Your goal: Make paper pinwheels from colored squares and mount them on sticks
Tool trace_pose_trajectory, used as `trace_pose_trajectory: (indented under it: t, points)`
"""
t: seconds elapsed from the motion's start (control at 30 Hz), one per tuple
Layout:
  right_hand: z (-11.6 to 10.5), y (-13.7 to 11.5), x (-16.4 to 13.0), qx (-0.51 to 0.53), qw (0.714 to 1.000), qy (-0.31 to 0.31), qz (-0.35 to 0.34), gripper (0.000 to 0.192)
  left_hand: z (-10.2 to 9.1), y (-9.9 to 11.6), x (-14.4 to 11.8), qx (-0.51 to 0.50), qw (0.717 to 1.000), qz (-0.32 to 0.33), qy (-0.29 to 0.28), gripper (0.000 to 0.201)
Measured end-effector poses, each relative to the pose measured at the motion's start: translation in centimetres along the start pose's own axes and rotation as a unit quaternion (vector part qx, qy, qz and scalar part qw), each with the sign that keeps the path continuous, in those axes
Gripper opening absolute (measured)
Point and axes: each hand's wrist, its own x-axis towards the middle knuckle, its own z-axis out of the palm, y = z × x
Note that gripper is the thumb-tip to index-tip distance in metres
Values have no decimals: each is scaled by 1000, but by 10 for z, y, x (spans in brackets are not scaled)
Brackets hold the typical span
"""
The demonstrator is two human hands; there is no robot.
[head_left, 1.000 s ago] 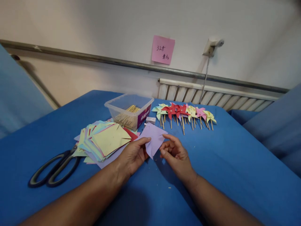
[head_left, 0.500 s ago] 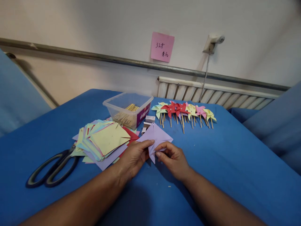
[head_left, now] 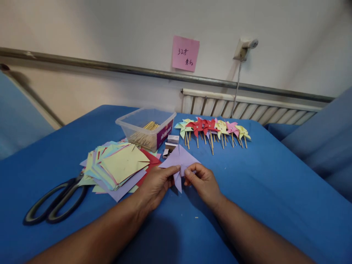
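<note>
A purple paper square (head_left: 181, 156) with cut corners is held up in front of me, just above the table. My left hand (head_left: 159, 183) is closed on its left side, with the thumb pressed near the middle of the sheet. One pointed flap hangs down below that thumb. With finger and thumb together, my right hand (head_left: 202, 183) pinches the paper's right edge. Just behind the sheet are small cardboard boxes (head_left: 173, 139), one of them open with something small and dark inside.
A messy stack of coloured paper (head_left: 121, 165) lies left of my hands, over the blades of large scissors (head_left: 62, 200). Behind it stands a clear plastic tub (head_left: 143, 128) of wooden sticks. Several finished pinwheels (head_left: 210, 126) lie at the back right, near a radiator (head_left: 247, 106).
My right fingers have shifted from the lower flap up to the paper's right edge. My left thumb is now nearer the middle. The whole view has shifted slightly.
</note>
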Motion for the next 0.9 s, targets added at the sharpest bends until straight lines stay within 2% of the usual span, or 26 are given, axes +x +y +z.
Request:
trace_pose_trajectory:
  t: [0.3,0.5,0.9]
  points:
    - [2,4,3,13,998,56,17,29,5,2,-3,35,999,1,18,23]
    - [2,6,3,-7,998,59,18,24,4,2,-4,35,999,2,6,22]
    - [1,8,6,-31,998,61,10,22,4,-1,-1,39,998,-6,41,24]
